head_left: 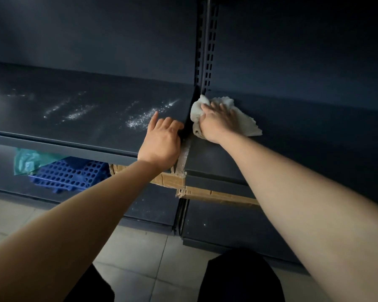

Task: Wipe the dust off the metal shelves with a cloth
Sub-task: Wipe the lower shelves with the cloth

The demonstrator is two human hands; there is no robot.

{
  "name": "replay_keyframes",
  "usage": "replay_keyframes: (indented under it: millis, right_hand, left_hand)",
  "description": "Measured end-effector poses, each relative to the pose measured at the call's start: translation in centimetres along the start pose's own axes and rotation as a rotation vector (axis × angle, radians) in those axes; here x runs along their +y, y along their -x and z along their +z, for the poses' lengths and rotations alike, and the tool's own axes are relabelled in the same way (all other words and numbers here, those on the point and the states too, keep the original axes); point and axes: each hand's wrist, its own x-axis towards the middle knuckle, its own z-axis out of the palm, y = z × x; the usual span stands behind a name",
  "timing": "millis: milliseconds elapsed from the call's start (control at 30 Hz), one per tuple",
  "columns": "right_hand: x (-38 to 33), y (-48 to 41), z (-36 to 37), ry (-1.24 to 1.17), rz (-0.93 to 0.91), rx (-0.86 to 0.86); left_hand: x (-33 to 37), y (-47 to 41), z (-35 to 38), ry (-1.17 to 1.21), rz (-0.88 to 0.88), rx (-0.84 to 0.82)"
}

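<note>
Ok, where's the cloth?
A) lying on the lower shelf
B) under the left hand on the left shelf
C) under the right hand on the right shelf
C: the right hand presses the white cloth on the right shelf; the left hand is bare.

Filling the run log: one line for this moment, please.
right hand presses cloth on right shelf | left hand rests on dusty left shelf

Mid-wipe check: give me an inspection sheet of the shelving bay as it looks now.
Surface: left shelf streaked with white dust; right shelf shows none.
Job's things: cloth on right shelf, beside upright.
Clutter: blue tray, green bag, cardboard on the level below.
Hands: left hand rests on left shelf; right hand presses cloth.
Cables: nothing seen.
Surroundings: tiled floor, dim light.
</note>
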Motion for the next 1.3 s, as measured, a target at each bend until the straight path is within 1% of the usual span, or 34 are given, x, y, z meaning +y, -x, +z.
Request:
replay_keyframes:
  millis: [100, 200, 267, 333, 367, 400, 433, 467, 500, 533, 567, 633, 800, 933, 1067, 1167, 1300]
  right_hand:
    - [0.4, 0.2, 0.1, -0.119, 0.008, 0.103]
    - [0.1, -0.4, 0.3, -0.210, 0.113, 0.188]
    - [-0.9, -0.9, -0.1, -0.277, 0.196, 0.284]
    - [-3.1, -1.4, -0.3, -0.383, 0.215, 0.354]
    - [-4.6, -1.6, -0.3, -0.443, 0.193, 0.346]
    - [-6.2, -1.7, 0.0, -0.483, 0.156, 0.298]
    - [-7.9, -2.0, 0.6, -0.469, 0.118, 0.223]
    - [-9.5, -2.1, 1.3, -0.378, 0.097, 0.129]
    - [-10.7, -2.3, 1.9, -0.237, 0.095, 0.042]
    - [-11.4, -2.6, 2.4, -0.122, 0.104, -0.014]
    - [-11.6, -2.9, 2.6, -0.062, 0.121, -0.055]
    - [-11.3, -3.4, 2.6, -0.044, 0.162, -0.108]
    - [-11.2, -5.3, 2.4, 0.004, 0.228, -0.146]
    - [-11.7, -7.1, 2.4, 0.055, 0.262, -0.148]
    - [-11.9, -8.6, 2.3, 0.050, 0.256, -0.162]
    - [-12.2, -8.6, 2.2, 0.030, 0.248, -0.178]
    - [-12.9, -6.6, 2.6, 0.060, 0.245, -0.177]
  left_hand:
    - [-0.2, 0.0, -0.2, 0.020, 0.025, -0.006]
    - [-0.6, 0.2, -0.5, 0.054, 0.099, 0.007]
    - [-1.9, 0.4, -0.9, 0.050, 0.164, 0.027]
    - [-4.4, 0.5, -1.6, 0.025, 0.170, 0.052]
    - [-5.9, 0.4, -2.1, 0.015, 0.147, 0.062]
    - [-7.3, 0.3, -2.5, 0.007, 0.117, 0.068]
    - [-8.7, 0.2, -2.8, -0.002, 0.090, 0.071]
    - [-10.0, 0.0, -3.1, -0.009, 0.071, 0.073]
    - [-11.1, -0.1, -3.2, -0.013, 0.061, 0.074]
    - [-11.9, -0.2, -3.3, -0.013, 0.053, 0.070]
    - [-12.5, -0.4, -3.2, -0.002, 0.041, 0.061]
    - [-12.9, -0.6, -3.0, 0.040, 0.027, 0.048]
    - [-12.8, -0.5, -2.5, 0.067, 0.061, 0.029]
    - [-13.1, -0.3, -2.3, 0.068, 0.060, 0.071]
    - [-13.0, -0.3, -2.3, 0.036, 0.055, 0.071]
    - [-13.0, -0.4, -2.5, 0.036, 0.032, 0.070]
    - [-13.0, -0.2, -2.6, 0.032, 0.041, 0.076]
